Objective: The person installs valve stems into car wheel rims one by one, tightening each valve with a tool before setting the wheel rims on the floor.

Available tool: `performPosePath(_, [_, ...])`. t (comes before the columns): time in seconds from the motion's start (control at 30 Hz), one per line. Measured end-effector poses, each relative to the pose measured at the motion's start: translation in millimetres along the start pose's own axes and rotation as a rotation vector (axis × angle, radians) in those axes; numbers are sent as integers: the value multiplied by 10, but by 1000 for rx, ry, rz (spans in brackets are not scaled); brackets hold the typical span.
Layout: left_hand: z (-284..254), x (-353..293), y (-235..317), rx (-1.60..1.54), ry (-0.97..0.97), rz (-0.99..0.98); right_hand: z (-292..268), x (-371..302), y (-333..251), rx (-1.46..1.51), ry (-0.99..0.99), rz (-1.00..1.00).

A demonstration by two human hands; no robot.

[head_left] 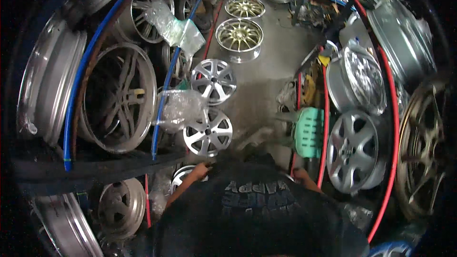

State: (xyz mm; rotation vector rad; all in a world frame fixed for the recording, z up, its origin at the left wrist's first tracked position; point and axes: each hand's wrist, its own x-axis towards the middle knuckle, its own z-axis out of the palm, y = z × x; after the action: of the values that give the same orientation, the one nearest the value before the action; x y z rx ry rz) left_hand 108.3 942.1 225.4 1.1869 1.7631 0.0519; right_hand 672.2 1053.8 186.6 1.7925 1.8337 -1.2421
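Note:
My left hand [199,171] is low in front of my dark shirt, its fingers curled. A small dark shape shows at its fingertips; I cannot make out what it is. Beside that hand, a silver wheel rim [180,179] is partly covered by my arm. My right hand [301,175] is at the other side of my body, close to a red rail [293,162]; its fingers are too dark and small to read. Just beyond my left hand lies a silver spoked rim [220,139], with a similar silver rim [213,94] behind it.
Two gold-spoked rims [243,46] lie farther along the grey floor [271,59]. Racks with blue rails [166,83] at left and red rails [389,76] at right hold many rims. Clear plastic wrap [183,108] hangs at left; a mint-green slotted basket [301,140] is at right.

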Motion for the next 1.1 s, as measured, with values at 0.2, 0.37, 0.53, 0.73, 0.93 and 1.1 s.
performPosePath(0.2, [-561, 1082, 677, -98, -24, -212, -1833, 2063, -1065, 221, 461, -228])
performPosePath(0.37, [-1071, 1892, 999, -268, 100, -66, -2559, 3345, -1893, 288, 312, -286])
performPosePath(0.53, [-1351, 2823, 992, -222, -7, -238, -2672, 3762, -1806, 65, 238, -332])
performPosePath(0.73, [-2260, 4063, 1137, 369, -469, 52, -3010, 3696, -1049, -178, 142, -114])
performPosePath(0.93, [-3881, 5325, 2414, -126, 240, 53, -3760, 4177, -959, 27, 87, -285])
performPosePath(1.1, [-4403, 6090, 3257, -413, 380, -27, -4433, 5101, -1493, -151, 81, -322])
